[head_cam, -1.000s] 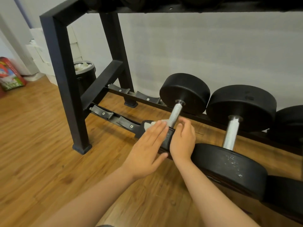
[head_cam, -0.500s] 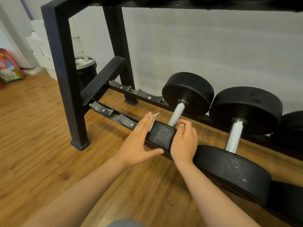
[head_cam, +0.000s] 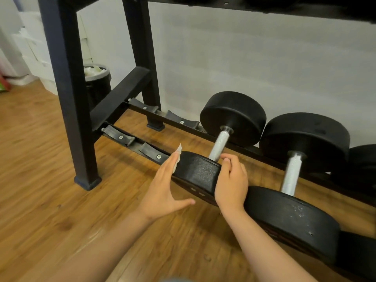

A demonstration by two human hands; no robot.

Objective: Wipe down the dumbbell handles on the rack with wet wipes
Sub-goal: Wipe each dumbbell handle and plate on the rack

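In the centre of the frame, the left hand [head_cam: 162, 190] presses a white wipe [head_cam: 177, 157] with straight fingers against the left side of a dumbbell [head_cam: 198, 171] on the rack [head_cam: 67, 78]. The right hand [head_cam: 231, 182] curls its fingers over the dumbbell's right edge, beside its metal handle [head_cam: 218, 145].

Wipe [head_cam: 176, 162] flat vs L side of black dumbbell [head_cam: 198, 173] front head, btm rack [head_cam: 67, 78].

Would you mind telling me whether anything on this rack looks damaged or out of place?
Yes: the near head of the larger dumbbell shows small pale chips and pits in its black surface. Also, the left hand presses the wipe against the head of the smaller dumbbell, not its handle.
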